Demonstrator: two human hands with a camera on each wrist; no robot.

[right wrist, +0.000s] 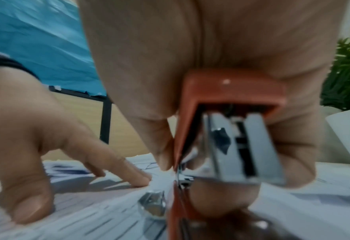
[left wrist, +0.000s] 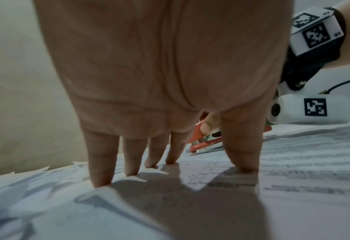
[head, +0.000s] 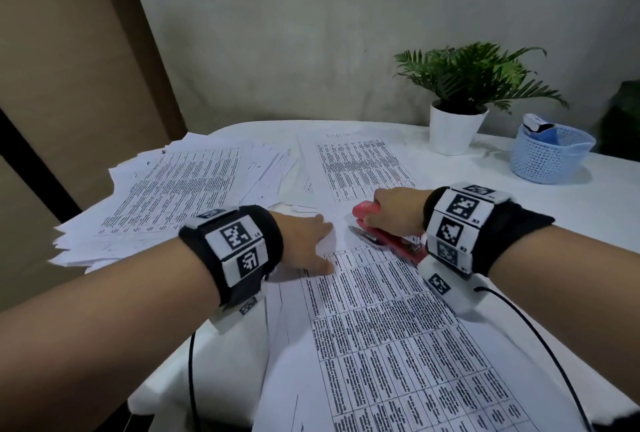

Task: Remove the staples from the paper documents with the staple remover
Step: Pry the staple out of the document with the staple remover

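Observation:
A printed document with dense tables [head: 398, 334] lies in front of me on the white table. My left hand [head: 308, 244] presses its top left part flat, fingers straight and spread [left wrist: 129, 162]. My right hand [head: 394, 212] grips a red stapler-like staple remover [head: 384, 237], thumb on one side and fingers on the other [right wrist: 283, 154]. The tool's metal front end [head: 360, 232] rests on the document's top corner, just right of my left fingertips. In the right wrist view the red body and metal core [right wrist: 231, 129] fill the middle. The staple itself is not visible.
A loose pile of printed sheets [head: 166, 189] spreads over the left of the table, and one more sheet [head: 356, 168] lies behind my hands. A potted plant [head: 457, 109] and a blue mesh basket [head: 550, 154] stand at the back right. Cables [head: 540, 345] trail from both wristbands.

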